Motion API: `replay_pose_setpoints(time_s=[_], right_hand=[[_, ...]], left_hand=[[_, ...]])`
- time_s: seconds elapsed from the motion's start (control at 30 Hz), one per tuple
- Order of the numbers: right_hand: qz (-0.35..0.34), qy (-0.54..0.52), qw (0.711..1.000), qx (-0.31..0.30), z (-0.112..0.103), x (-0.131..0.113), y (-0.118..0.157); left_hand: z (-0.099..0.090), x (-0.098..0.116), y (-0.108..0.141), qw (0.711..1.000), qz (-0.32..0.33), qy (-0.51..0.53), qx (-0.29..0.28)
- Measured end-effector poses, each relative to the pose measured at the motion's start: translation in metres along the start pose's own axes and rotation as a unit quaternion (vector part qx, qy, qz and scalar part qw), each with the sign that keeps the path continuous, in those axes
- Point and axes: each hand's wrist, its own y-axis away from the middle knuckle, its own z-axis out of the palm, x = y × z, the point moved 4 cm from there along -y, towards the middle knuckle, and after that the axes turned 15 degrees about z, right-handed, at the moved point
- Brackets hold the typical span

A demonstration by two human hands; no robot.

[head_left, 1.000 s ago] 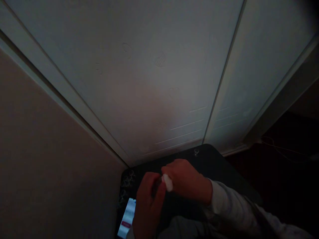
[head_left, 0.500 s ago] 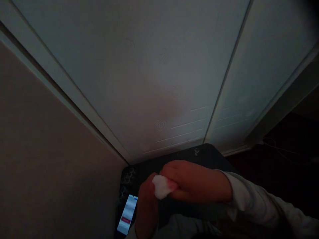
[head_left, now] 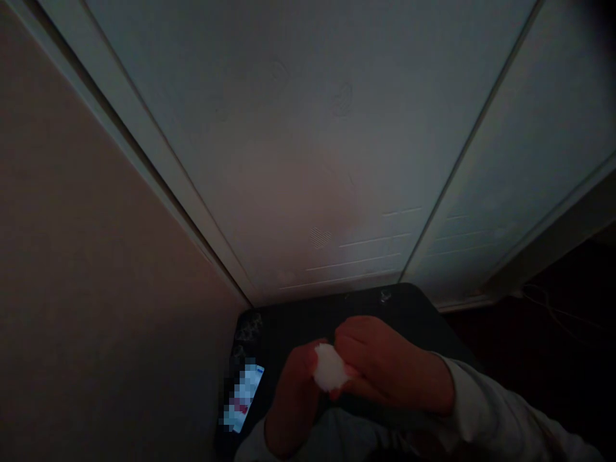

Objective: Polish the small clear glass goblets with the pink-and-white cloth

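Note:
A small white wad (head_left: 330,367), soft-edged like cotton wool, sits between my two hands over the dark tabletop. My left hand (head_left: 294,393) is closed at its left side, with the fingers curled and partly hidden. From the right, my right hand (head_left: 385,360) grips the wad's other side, thumb below and fingers bent above. The hands are close together, and dim light blurs the fingertips.
A lit phone (head_left: 248,398), partly pixelated, lies left of my left hand. The dark table (head_left: 298,321) meets a pale panelled door (head_left: 298,160) behind and a brownish wall (head_left: 120,269) at left. Small clear scraps (head_left: 385,296) lie near its back edge. A thin cable (head_left: 548,301) is at far right.
Both hands and the wad sit further right in the picture, and the view has shifted slightly. More of the white wad shows, and it looks rounder. Both hands still hold it.

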Motion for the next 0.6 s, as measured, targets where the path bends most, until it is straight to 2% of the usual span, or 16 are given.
replay_pose_setpoints(time_s=[0.17,0.27,0.43,0.6], right_hand=[[0.037,-0.058,0.998,0.007,0.004,0.01,0.002],[0.095,-0.169,0.981,-0.011,0.012,0.026,0.004],[0.158,-0.403,0.901,-0.001,0.028,0.043,0.007],[0.187,-0.521,0.833,-0.001,0.039,0.047,0.01]], left_hand=[[0.001,0.008,-0.005,0.998,-0.027,0.04,-0.039],[0.009,0.015,-0.009,0.991,-0.01,0.11,-0.075],[0.01,0.019,-0.006,0.989,0.004,0.134,-0.064],[0.007,0.024,0.001,0.993,0.015,0.107,-0.048]])
